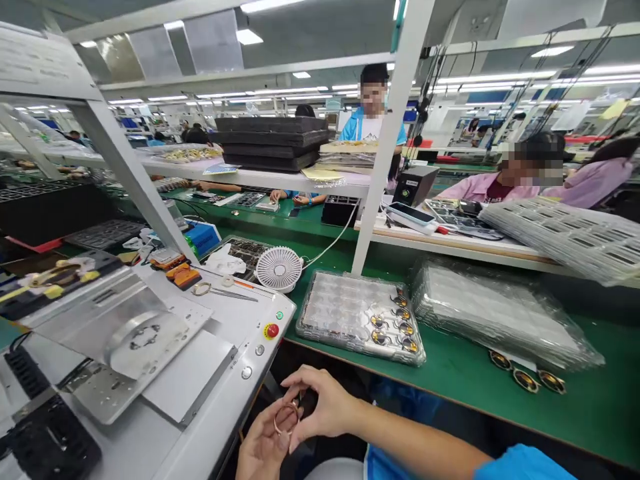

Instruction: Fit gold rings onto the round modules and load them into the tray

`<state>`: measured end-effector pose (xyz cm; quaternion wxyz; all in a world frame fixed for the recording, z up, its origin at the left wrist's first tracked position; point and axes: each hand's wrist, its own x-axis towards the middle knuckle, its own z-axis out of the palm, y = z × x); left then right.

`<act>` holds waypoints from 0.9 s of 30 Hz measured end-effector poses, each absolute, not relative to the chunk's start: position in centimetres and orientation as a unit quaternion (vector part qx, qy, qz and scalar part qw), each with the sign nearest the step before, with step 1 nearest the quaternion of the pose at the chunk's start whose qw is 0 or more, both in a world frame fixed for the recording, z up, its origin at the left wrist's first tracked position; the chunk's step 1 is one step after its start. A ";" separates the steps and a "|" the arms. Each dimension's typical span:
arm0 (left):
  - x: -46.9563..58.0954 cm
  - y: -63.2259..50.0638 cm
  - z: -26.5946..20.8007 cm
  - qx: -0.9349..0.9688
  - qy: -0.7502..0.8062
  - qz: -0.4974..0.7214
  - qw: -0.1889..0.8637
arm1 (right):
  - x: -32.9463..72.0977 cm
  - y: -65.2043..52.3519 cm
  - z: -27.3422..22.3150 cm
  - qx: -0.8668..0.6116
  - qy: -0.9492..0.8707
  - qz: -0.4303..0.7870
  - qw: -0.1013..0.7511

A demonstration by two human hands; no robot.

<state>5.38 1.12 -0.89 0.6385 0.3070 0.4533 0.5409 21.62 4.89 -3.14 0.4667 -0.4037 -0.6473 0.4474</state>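
Note:
A thin copper-coloured ring (287,406) is between my two hands, just off the front edge of the machine top. My left hand (263,437) holds it from below, with the thumb at its lower edge. My right hand (327,403) curves over from the right, thumb and forefinger gripping about the ring. A small dark part shows near its top; I cannot make out what it is. On the green bench beyond, a clear plastic tray (335,303) carries several round amber-and-black parts (379,338) at its right side.
Left stands a white machine with a red stop button (271,331) and a metal fixture (145,337). Tweezers (233,294) lie on it. Behind are a white fan (279,269) and a shelf post (383,160). Stacked clear trays (490,313) and round parts (526,381) lie right. Co-workers sit beyond.

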 end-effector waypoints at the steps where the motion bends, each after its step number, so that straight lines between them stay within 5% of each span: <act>1: 5.5 1.1 -1.0 0.294 0.445 0.543 0.649 | 21.4 4.5 -3.3 -0.412 -0.627 0.457 0.478; 7: 4.6 2.1 -1.0 0.262 0.456 0.511 0.680 | 21.5 4.5 -1.7 -0.427 -0.661 0.411 0.460; 12: 2.5 1.6 -1.3 0.296 0.502 0.492 0.647 | 30.7 6.4 3.6 -0.653 -0.713 0.196 0.165; 18: 3.2 0.0 -2.7 0.337 0.514 0.533 0.582 | 40.6 7.0 4.6 -0.800 -0.588 0.114 0.011; 27: 4.3 0.1 -1.2 0.356 0.489 0.516 0.607 | 41.9 7.5 4.5 -0.785 -0.610 0.107 0.017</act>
